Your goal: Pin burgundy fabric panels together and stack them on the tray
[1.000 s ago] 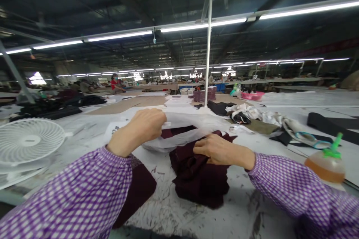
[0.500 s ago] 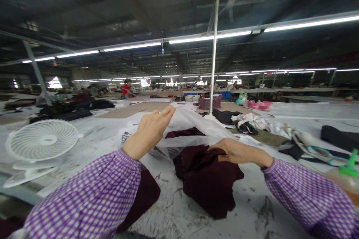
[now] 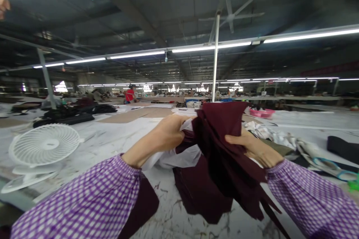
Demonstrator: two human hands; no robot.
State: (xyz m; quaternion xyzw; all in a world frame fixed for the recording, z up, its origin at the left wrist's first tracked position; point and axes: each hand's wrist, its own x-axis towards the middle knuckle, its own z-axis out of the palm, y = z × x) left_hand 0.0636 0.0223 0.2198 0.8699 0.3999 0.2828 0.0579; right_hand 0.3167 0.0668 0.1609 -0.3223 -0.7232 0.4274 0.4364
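My right hand [image 3: 251, 145] is closed round a bunch of maroon fabric pieces [image 3: 224, 123], lifted above the table, with loose strips hanging down at the right. My left hand [image 3: 168, 132] grips the edge of a whitish translucent plastic bag [image 3: 179, 158], its fingertips partly hidden. Maroon cloth shows at the bag's mouth beside those fingers; whether they also hold the cloth I cannot tell. Below the raised bunch, a stack of maroon cut pieces [image 3: 204, 190] lies on the white table. Another maroon piece [image 3: 146, 198] lies partly under my left sleeve.
A white fan [image 3: 46, 143] stands at the left edge of the table [image 3: 92, 149]. To the right lie crumpled white cloth [image 3: 269, 130], dark fabric [image 3: 342, 149] and a pink basin [image 3: 262, 113]. A white pole [image 3: 215, 59] rises behind. A person in red [image 3: 130, 94] is far off.
My right hand has raised a bunch of maroon pieces off the table. My left hand, flat and outstretched before, has come right and down and closed on the bag.
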